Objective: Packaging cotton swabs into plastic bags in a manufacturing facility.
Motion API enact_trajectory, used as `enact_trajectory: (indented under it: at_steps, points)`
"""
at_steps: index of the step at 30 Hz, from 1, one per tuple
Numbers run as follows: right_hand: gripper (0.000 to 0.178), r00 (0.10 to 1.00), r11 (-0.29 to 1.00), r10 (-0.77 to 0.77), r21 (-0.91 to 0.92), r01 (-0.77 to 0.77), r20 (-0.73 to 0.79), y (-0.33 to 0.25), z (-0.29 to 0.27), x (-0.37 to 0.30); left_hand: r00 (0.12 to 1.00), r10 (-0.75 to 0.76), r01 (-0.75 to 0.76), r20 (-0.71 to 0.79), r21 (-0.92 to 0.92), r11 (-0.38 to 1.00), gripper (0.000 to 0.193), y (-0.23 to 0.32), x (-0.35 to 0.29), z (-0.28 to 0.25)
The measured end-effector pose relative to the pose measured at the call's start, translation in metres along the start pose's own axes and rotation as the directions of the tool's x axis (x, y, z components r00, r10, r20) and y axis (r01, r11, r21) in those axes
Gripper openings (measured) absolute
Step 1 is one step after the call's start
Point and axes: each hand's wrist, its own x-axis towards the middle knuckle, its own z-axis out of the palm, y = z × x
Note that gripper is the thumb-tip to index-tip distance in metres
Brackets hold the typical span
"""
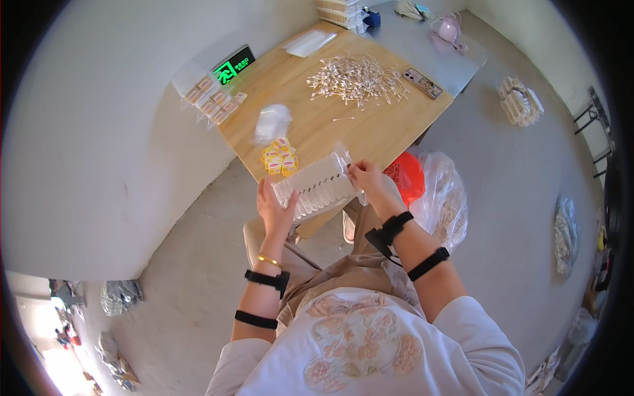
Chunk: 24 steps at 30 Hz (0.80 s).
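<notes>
Over the near edge of the wooden table (370,142), a clear plastic tray (320,187) with rows of moulded cells is held at a slant. My left hand (274,206) grips its left end, thumb on the upper face. At the right end, my right hand (367,178) pinches a clear plastic edge; whether that is the tray or a bag around it I cannot tell. Small yellow and white packets (279,158) lie just beyond my left hand. Behind them rests a stack of clear plastic bags (273,123). A large heap of cotton swabs (360,78) covers the table's far middle.
A phone (422,83) lies at the table's right edge. Packed clear boxes (210,99) and a green sign (234,65) stand along the wall. More clear sleeves (310,43) are at the back. Below, on the right, sit a red container (408,177) and a big clear bag (447,201).
</notes>
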Motion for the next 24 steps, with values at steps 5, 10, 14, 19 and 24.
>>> enact_trajectory:
  at_steps: [5,10,14,19,24]
  points:
    - [0.009,0.951,0.928,-0.282,-0.217,0.304,0.128,-0.089,-0.005,-0.039,0.867,-0.388,0.493,0.312,-0.647,0.582,0.074,-0.025,-0.048,-0.010]
    - [0.006,0.637,0.549,-0.657,-0.323,0.771,0.403,-0.158,0.005,-0.075,0.874,-0.286,0.486,0.393,-0.693,0.533,0.067,-0.020,-0.067,-0.025]
    - [0.004,0.518,0.406,-0.623,-0.324,0.854,0.586,-0.190,-0.003,-0.076,0.898,-0.218,0.435,0.382,-0.706,0.558,0.059,-0.007,-0.072,-0.046]
    - [0.004,0.475,0.339,-0.611,-0.332,0.880,0.633,-0.214,-0.014,-0.086,0.912,-0.147,0.385,0.384,-0.675,0.629,0.059,0.010,-0.083,-0.075]
    - [0.004,0.442,0.434,-0.677,-0.165,0.885,0.588,-0.232,-0.028,-0.107,0.924,-0.092,0.353,0.372,-0.734,0.580,0.058,0.018,-0.097,-0.075]
